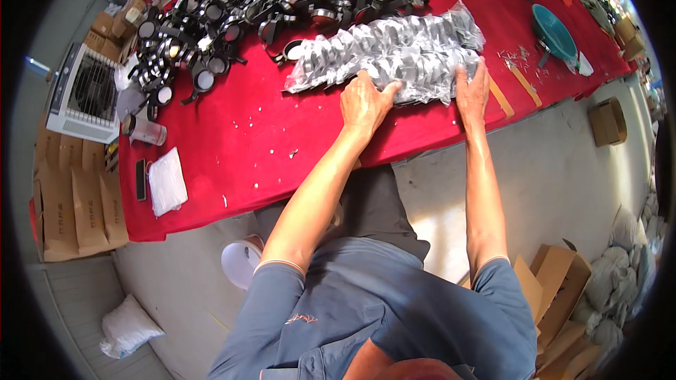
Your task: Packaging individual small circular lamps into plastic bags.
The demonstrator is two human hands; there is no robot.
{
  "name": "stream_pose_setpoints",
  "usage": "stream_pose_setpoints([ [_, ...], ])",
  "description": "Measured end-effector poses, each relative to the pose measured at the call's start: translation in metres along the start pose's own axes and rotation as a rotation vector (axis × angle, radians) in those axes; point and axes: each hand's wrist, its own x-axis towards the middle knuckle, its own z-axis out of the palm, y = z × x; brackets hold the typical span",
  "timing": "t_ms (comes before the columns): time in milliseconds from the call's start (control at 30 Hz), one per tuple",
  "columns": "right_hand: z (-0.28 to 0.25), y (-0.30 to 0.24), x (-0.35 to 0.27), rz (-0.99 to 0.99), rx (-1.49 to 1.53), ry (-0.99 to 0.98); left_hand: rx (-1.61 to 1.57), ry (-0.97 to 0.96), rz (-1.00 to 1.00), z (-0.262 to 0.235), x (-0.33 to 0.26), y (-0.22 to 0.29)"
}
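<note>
Both forearms extend to the bag (394, 53), left hand (364, 102) and right hand (473, 88) apart, pressed flat on its near edge, steadying it on the red table (239, 141).

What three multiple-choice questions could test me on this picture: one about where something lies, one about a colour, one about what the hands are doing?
1. Where does the teal scoop lie?
A. At the table's right end
B. On the floor
C. Under the person's left hand

2. What colour is the cloth covering the table?
A. Blue
B. Red
C. White

3. How do the hands meet the clear plastic bag of round silver parts?
A. Both rest on it
B. One lifts it high
C. Neither touches it

Answers:
1 A: the teal scoop sits far right on the table.
2 B: the cloth is red.
3 A: the left hand and right hand press on the plastic bag.
</note>
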Motion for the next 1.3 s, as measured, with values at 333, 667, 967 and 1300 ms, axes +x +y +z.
stream_pose_setpoints([
  [333, -0.043, -0.103, -0.061, -0.009, 0.246, 0.076, -0.174, 0.193, 0.302, -0.041, -0.053, -0.047],
  [667, -0.038, -0.162, -0.169, 0.011, 0.478, -0.548, 0.267, 0.515, -0.177, -0.28, -0.108, -0.235],
  [967, 0.005, -0.215, -0.183, 0.069, 0.535, -0.671, 0.363, 0.481, -0.027, -0.317, 0.036, -0.317],
  [1300, 0.003, -0.244, -0.185, 0.395, 0.716, -0.781, 0.057, 0.252, -0.04, -0.271, -0.005, -0.26],
])
